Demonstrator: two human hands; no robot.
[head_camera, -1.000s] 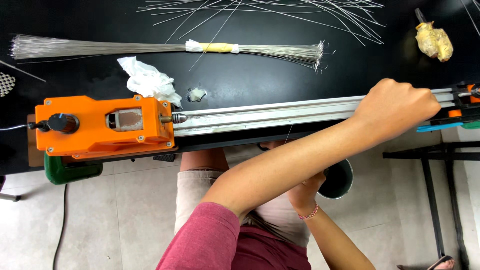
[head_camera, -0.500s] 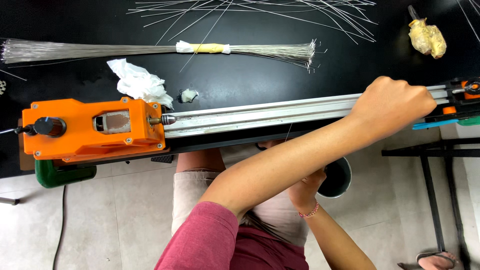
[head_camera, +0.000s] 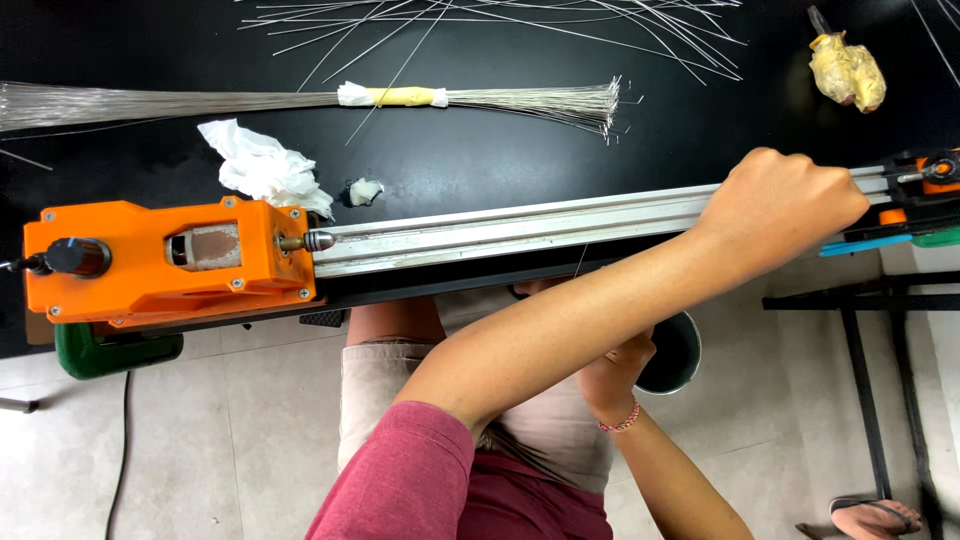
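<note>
While the left hand (head_camera: 785, 205) is closed in a fist on the right part of the long silver metal rail (head_camera: 520, 232), the right hand (head_camera: 620, 365) rests low near the lap, beside a dark round container (head_camera: 675, 355); its grip I cannot tell. An orange plastic motor housing (head_camera: 165, 262) sits at the left end of the rail.

Black worktop (head_camera: 480, 170) spans upper frame, matte, evenly lit. Pale grey tiled floor (head_camera: 230, 440) below, grout lines visible, light cable (head_camera: 122, 455) trailing across tiles at left. Black metal stand (head_camera: 870, 340) at right, crossbars and upright legs on floor. Sandalled foot (head_camera: 870, 515) at lower right corner.
</note>
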